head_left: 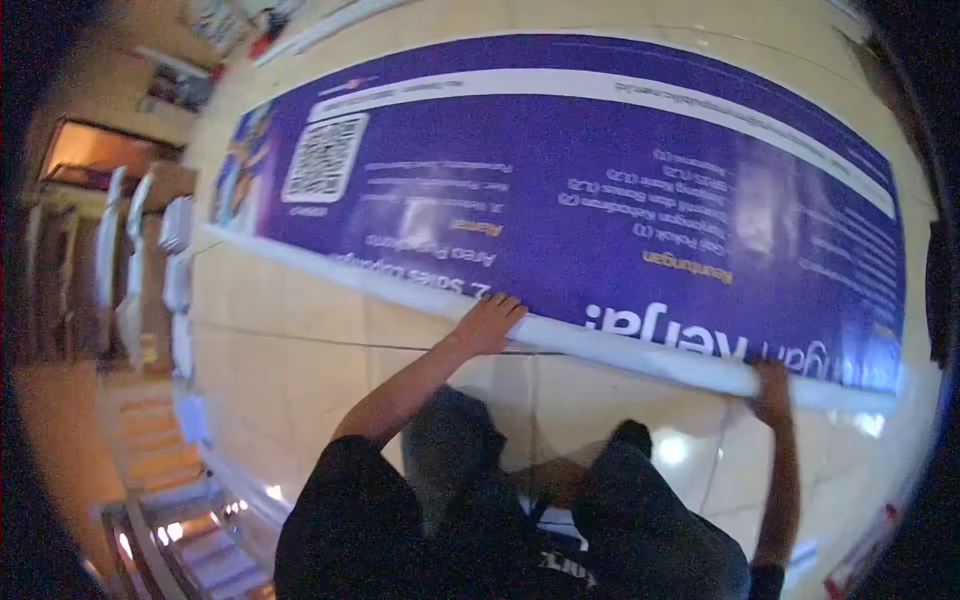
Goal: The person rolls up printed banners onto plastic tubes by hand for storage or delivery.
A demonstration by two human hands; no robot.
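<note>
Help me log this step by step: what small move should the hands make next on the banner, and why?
The left hand and right hand rest on the white roll, and most of the purple banner lies flat on the tiled floor; so probably push the roll one turn forward, both hands together.

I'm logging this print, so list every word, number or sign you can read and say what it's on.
"Kerja:" - big white letters, upside down, on the banner.
"Keuntungan" - yellow heading, same banner.
QR code - on the banner, a sign with no words.
Other banner lines: too small and blurred to read.
Print on the shirt: too blurred to read.
</note>
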